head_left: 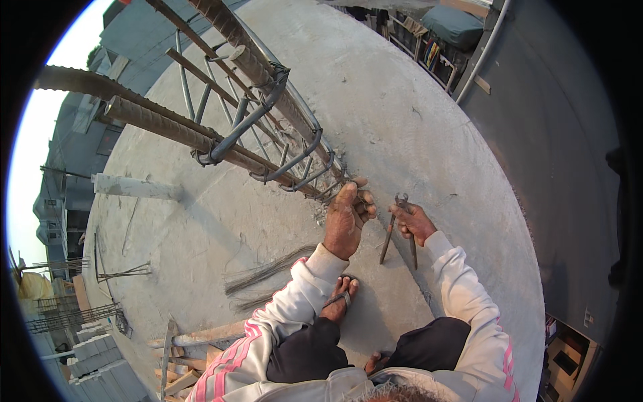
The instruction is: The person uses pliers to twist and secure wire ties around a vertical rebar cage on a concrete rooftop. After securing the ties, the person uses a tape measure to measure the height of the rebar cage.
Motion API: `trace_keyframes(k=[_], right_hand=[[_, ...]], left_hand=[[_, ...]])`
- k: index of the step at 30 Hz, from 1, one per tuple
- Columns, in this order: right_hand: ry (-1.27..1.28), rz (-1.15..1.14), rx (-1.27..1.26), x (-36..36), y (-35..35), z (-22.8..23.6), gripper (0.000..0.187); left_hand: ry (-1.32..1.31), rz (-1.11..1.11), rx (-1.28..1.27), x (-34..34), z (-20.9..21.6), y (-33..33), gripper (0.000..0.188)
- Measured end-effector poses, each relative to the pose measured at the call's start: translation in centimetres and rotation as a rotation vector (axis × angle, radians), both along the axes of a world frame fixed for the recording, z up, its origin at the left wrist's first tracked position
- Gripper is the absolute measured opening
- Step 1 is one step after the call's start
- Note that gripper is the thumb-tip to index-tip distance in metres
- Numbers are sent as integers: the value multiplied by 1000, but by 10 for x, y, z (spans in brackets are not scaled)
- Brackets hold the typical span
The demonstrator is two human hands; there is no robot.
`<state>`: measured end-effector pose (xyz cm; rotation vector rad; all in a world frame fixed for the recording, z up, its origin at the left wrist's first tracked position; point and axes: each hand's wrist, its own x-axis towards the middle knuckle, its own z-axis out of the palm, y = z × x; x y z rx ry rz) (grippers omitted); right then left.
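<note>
A column cage of ribbed rebar [175, 131] rises from the concrete floor, with bent stirrups [251, 124] looped around its bars. At the cage's foot, my left hand [343, 224] is raised with its fingers curled in close to the lowest stirrups. Whatever lies between those fingers is too small or hidden to make out. To the right, apart from the cage, my right hand [416, 226] grips a pair of end-cutting pincers [386, 244]. Their jaws point up and away from me, and the two handles hang slightly spread. A bundle of thin tie wire [268, 269] lies left of my left forearm.
My sandalled foot [338, 301] is beside the wire. A pale pipe stub [137, 187] stands on the concrete slab [429, 87] at left. Scrap wood [207, 335] and stacked grey blocks [100, 362] sit lower left. A dark grey wall [549, 134] runs along the right.
</note>
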<state>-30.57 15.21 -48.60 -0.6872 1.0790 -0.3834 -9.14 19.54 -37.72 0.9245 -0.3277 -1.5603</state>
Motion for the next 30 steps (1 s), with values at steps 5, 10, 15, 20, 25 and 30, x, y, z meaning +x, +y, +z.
trace_keyframes(k=[5, 10, 15, 20, 25, 30], right_hand=[[191, 47, -541, 4, -10, 42, 46], [263, 52, -467, 11, -44, 147, 39], [102, 239, -474, 13, -15, 197, 48], [573, 378, -422, 15, 11, 163, 37], [852, 617, -856, 22, -10, 157, 33], [911, 685, -1095, 30, -15, 180, 34]], left_hand=[[-57, 27, 0, -3, 7, 8, 45], [-115, 1, 20, -8, -2, 13, 44], [-252, 43, -14, -14, -6, 13, 50], [-281, 63, -81, -18, -9, 14, 47], [-282, 85, -94, -20, -10, 15, 50], [-267, 77, -63, -18, -6, 14, 51]])
